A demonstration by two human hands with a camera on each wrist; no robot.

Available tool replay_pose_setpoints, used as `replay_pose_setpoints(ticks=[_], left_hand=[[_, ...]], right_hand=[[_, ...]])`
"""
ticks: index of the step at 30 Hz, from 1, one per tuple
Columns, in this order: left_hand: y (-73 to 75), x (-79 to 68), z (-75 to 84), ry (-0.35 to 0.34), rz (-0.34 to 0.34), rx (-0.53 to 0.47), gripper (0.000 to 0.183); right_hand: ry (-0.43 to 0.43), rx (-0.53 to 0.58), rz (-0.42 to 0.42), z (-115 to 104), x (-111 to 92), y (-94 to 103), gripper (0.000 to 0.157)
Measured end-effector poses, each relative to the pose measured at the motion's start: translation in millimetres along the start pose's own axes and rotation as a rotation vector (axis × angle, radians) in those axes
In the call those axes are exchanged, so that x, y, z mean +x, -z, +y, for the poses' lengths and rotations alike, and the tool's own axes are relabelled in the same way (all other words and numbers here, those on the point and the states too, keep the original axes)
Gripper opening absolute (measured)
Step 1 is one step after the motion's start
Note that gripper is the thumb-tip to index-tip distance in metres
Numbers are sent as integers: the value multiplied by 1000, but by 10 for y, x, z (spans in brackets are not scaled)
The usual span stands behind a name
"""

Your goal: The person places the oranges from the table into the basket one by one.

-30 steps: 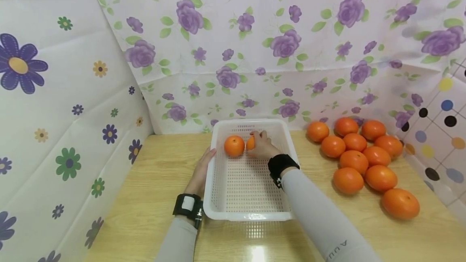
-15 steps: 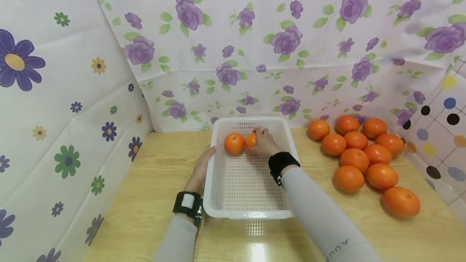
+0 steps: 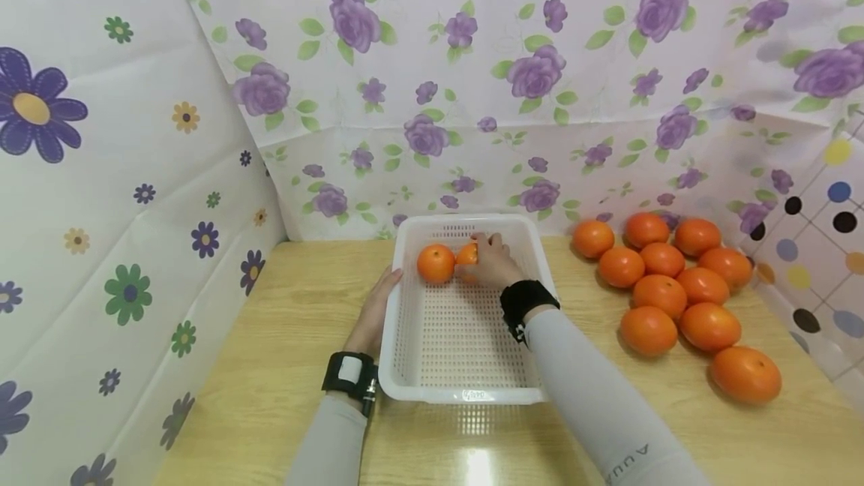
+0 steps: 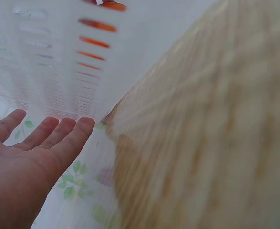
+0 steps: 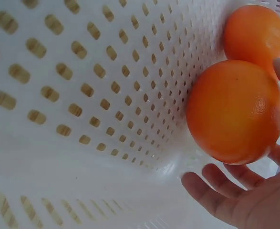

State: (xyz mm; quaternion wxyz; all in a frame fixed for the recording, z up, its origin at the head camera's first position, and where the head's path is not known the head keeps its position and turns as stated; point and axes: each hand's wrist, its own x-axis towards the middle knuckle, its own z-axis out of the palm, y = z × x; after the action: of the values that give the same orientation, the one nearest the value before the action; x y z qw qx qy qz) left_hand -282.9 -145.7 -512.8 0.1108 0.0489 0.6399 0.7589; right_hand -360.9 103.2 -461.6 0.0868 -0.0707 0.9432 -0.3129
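Note:
A white perforated plastic basket (image 3: 466, 394) stands on the table, with two oranges at its far end. One orange (image 3: 435, 264) sits at the left; a second orange (image 3: 467, 253) lies right beside it, partly hidden by my right hand (image 3: 493, 265). In the right wrist view, the fingers (image 5: 216, 179) spread loosely under the nearer orange (image 5: 235, 112), several with a gap to it, and the thumb shows at the right edge. My left hand (image 3: 371, 317) rests against the basket's left side, its fingers extended along the wall in the left wrist view (image 4: 44, 152).
Several more oranges (image 3: 659, 295) lie in a cluster on the wooden table (image 3: 290, 306), right of the basket. Flowered cloth (image 3: 425, 96) hangs behind the table and along the left side. A dotted cloth (image 3: 826, 246) borders the right.
My right hand has shifted slightly right and its fingers have loosened, so more of the second orange shows. The left hand stays at the basket's side.

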Motion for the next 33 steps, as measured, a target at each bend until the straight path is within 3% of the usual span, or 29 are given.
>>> replay_pose_setpoints(ticks=[7,15,25,33], left_hand=[[-3,-9,8,5,-11,-27,66],[-19,-18,27,7,4,-56,67],[-23,-4,7,-4,-7,-36,67],[-11,-6,13,11,20,-5,73]], right_hand=[[61,-6,118,-32,5,30,68],[73,43,153,-52,-5,80,68],[115,172,225,-60,-15,160,62],[199,376,296,-177,-100,358,56]])
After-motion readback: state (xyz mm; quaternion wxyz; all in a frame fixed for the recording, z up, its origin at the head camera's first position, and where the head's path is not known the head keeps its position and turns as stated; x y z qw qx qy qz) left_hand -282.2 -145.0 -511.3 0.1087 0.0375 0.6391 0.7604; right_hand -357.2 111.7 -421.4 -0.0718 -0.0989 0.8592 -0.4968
